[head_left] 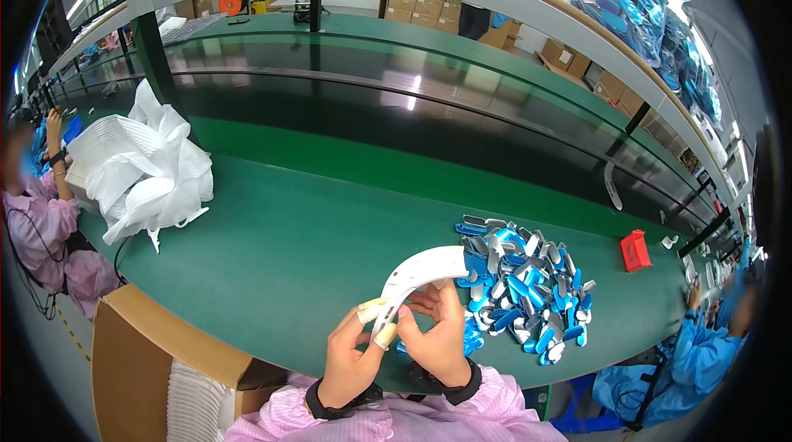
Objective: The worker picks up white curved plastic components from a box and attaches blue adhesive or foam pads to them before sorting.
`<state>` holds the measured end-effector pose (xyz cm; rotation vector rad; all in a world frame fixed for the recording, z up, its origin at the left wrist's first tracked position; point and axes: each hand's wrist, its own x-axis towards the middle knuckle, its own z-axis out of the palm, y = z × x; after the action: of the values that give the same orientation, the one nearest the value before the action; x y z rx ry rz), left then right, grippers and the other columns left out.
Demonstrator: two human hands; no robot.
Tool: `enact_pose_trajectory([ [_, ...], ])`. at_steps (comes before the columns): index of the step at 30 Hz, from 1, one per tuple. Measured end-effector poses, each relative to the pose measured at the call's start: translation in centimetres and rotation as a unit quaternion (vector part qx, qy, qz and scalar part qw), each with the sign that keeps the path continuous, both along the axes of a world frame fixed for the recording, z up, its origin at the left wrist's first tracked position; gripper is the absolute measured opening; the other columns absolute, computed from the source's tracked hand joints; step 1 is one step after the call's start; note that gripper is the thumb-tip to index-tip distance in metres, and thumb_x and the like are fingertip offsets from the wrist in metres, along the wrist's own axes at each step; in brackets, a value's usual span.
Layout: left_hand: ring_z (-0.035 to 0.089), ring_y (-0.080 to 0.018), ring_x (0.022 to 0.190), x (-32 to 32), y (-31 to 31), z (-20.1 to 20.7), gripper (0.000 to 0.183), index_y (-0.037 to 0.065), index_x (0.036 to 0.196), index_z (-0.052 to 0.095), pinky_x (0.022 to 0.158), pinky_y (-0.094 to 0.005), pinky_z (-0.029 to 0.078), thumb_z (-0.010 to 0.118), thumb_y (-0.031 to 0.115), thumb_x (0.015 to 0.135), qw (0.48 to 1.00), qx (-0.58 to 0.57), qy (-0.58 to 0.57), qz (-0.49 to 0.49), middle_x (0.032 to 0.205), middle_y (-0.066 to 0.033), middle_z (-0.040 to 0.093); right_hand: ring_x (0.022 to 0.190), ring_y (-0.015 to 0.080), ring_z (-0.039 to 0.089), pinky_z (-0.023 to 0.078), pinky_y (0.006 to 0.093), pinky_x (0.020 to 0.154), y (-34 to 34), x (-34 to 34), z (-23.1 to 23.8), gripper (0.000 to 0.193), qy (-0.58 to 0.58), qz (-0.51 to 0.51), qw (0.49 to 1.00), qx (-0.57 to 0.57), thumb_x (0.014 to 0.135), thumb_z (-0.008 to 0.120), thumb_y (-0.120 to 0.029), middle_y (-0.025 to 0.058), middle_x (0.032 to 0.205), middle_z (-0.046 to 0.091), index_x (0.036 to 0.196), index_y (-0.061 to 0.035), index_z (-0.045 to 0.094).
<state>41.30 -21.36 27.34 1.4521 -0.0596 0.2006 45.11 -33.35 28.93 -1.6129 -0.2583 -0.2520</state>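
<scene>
A curved white plastic part (421,267) with small slots along it is held up over the near edge of the green table. My left hand (348,359) grips its lower end between thumb and fingers, with pale yellow covers on two fingertips. From below, my right hand (437,333) curls its fingers against the part's inner curve; some fingertips are hidden. Just right of my hands lies a heap of small oblong pieces (528,289), blue on some faces and silvery on others. The part's upper end overlaps the heap's left edge in view.
Stacked white curved sheets (148,170) stand on the table's left. An open cardboard box (157,322) sits at lower left. Toward the right is a red bin (635,251). Beyond runs a dark conveyor (396,112) carrying a white curved part (612,186). Co-workers sit on both sides.
</scene>
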Motion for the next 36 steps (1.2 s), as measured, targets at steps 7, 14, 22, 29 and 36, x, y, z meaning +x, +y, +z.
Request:
enact_pose_trajectory([
  [7,0.062,-0.0159,0.089,0.07,0.02,0.0,0.03,-0.001,0.113,0.058,0.067,-0.0248,0.053,0.06,0.0,0.083,1.0,0.008,0.002,0.001,0.105,-0.0101,0.059,0.097,0.0237,0.063,0.055,0.0309,0.074,-0.1,-0.05,0.24,0.044,0.008,0.018,1.0,-0.01,0.075,0.06,0.004,0.0148,0.106,0.06,0.117,0.0042,0.046],
  [14,0.061,-0.0154,0.088,0.05,-0.03,0.04,0.031,-0.001,0.114,0.058,0.066,-0.0246,0.053,0.059,-0.001,0.083,1.0,0.01,-0.001,0.0,0.105,-0.0103,0.059,0.099,0.0237,0.062,0.054,0.0314,0.076,-0.04,-0.07,0.32,0.047,0.033,0.02,0.999,0.021,0.074,0.061,0.004,0.0147,0.107,0.06,0.118,0.0029,0.045],
  [22,0.061,-0.0149,0.088,0.08,0.07,0.15,0.031,-0.002,0.114,0.058,0.066,-0.0234,0.052,0.058,-0.002,0.083,1.0,0.003,0.005,-0.005,0.106,-0.0104,0.059,0.099,0.0233,0.062,0.054,0.0315,0.076,-0.16,0.0,0.51,0.045,0.04,0.026,0.999,0.013,0.076,0.061,0.002,0.0143,0.108,0.059,0.118,0.003,0.045],
  [29,0.061,-0.0147,0.089,0.09,0.13,0.23,0.031,-0.002,0.114,0.058,0.067,-0.0232,0.051,0.057,-0.003,0.083,1.0,-0.006,0.023,-0.018,0.108,-0.01,0.058,0.099,0.0236,0.062,0.054,0.0313,0.076,-0.26,0.26,0.24,0.045,0.052,0.024,0.998,0.04,0.076,0.061,0.002,0.0142,0.11,0.058,0.118,0.0033,0.044],
  [36,0.061,-0.0146,0.089,0.13,0.09,0.36,0.03,-0.002,0.114,0.058,0.067,-0.0232,0.051,0.057,-0.003,0.084,1.0,0.007,0.004,-0.01,0.107,-0.01,0.058,0.1,0.0236,0.061,0.054,0.0312,0.076,-0.24,0.19,0.39,0.049,0.061,0.035,0.997,0.027,0.075,0.061,0.003,0.0144,0.112,0.057,0.12,0.0029,0.042],
])
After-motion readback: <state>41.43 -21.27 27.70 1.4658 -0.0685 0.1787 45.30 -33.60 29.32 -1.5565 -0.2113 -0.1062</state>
